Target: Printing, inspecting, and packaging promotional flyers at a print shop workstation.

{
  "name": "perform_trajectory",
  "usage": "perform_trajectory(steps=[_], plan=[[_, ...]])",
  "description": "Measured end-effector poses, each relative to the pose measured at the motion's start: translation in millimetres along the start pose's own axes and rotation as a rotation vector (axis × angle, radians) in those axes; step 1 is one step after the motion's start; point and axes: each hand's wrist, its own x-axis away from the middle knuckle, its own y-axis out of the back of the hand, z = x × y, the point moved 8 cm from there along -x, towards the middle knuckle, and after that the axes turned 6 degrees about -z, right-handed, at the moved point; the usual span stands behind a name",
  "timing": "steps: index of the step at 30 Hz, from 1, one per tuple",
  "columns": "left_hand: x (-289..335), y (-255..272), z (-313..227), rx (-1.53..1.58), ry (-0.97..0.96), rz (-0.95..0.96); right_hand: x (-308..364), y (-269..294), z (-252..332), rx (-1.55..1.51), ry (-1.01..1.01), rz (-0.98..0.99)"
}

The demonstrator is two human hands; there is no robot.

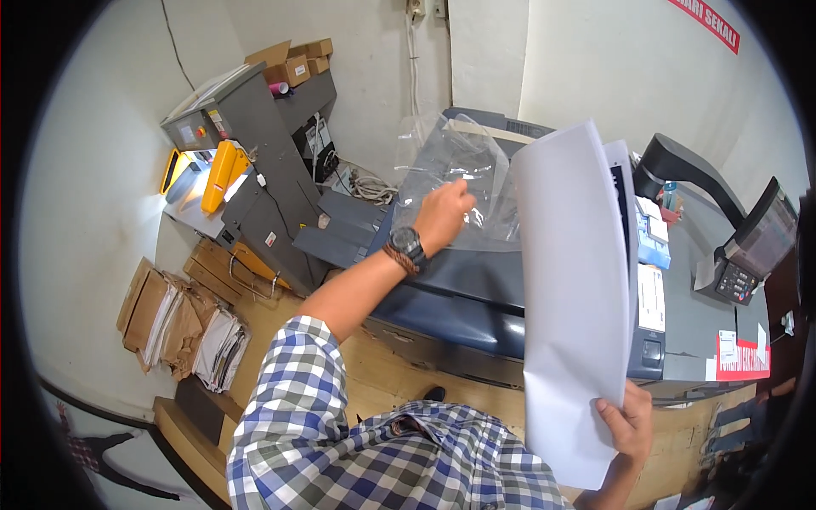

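My left hand point(444, 216), with a dark watch on the wrist, is closed in a pinch on a clear plastic bag point(484, 161). The bag spreads crumpled over the top of a large dark grey and blue printer point(450, 276). In my right hand point(627, 420) is a stack of large white sheets point(574, 280), gripped at its lower edge with the thumb on the near face. The sheets stand upright and bow slightly, covering part of the printer. Dark print shows at the stack's right edge.
A grey machine point(263, 204) with a yellow handset stands at the left. Stacked papers and cardboard point(191, 327) lean by the wall below it. A screen point(765, 223) and keypad stand at the right, beside small boxes point(653, 234). Another person's legs point(735, 421) show at the lower right.
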Motion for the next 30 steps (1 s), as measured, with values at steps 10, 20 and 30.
perform_trajectory(steps=[10,20,30], plan=[[-136,91,24,0.704,0.273,0.218,-19,-45,3,0.130,-0.044,0.159],[-143,139,-28,0.410,-0.045,0.005,-31,-24,8,0.290,0.073,0.039],[-53,153,-220,0.493,-0.394,0.046,-101,-52,-3,0.240,-0.017,0.225]])
